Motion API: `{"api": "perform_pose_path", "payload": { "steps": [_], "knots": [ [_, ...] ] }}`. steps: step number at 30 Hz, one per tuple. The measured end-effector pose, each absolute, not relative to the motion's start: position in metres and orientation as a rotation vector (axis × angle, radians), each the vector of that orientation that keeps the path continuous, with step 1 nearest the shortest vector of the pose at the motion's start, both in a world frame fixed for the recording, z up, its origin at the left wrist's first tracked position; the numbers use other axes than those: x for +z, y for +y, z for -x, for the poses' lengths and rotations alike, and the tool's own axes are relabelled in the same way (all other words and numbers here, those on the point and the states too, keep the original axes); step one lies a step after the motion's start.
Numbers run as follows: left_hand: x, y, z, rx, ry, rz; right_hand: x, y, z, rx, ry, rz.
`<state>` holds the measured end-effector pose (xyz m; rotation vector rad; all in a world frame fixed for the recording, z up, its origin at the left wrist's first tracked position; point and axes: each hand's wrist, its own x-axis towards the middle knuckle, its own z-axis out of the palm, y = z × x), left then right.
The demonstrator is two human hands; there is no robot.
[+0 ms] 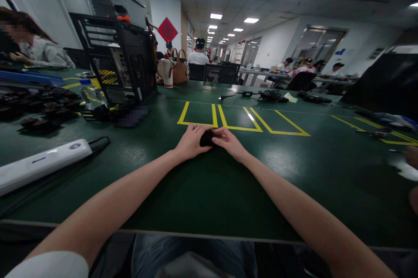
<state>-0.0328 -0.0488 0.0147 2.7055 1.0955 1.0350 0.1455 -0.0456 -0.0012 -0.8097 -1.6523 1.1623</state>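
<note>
Both my hands rest on the dark green table (pixel 209 191), meeting around a small black object (pixel 207 138). My left hand (pixel 192 141) curls its fingers over the object's left side. My right hand (pixel 229 140) pinches its right side with bent fingers. The object is mostly hidden between the fingers, so I cannot make out what it is. It lies just in front of yellow taped rectangles (pixel 228 118) marked on the table.
A white power strip (pixel 39 165) lies at the left. Beyond it are black parts (pixel 42 108) and an open black computer case (pixel 120 60). Cables and an adapter (pixel 267 95) lie farther back. Other people sit at the far left and at distant tables.
</note>
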Motion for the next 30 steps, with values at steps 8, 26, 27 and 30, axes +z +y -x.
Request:
{"api": "perform_pose_path", "payload": {
  "steps": [8, 26, 27, 30],
  "knots": [
    [0.0114, -0.046, 0.033, 1.039, 1.107, -2.719, -0.0024, -0.0407, -0.1442, 1.121, -1.683, 0.875],
    [0.0131, -0.0475, 0.0331, 1.035, 1.107, -2.72, -0.0001, -0.0425, -0.1423, 1.154, -1.617, 0.86],
    [0.0131, -0.0476, 0.033, 1.036, 1.106, -2.719, 0.0003, -0.0428, -0.1424, 1.155, -1.625, 0.866],
    [0.0134, -0.048, 0.0334, 1.04, 1.109, -2.716, 0.0001, -0.0438, -0.1432, 1.174, -1.646, 0.87]
  ]
}}
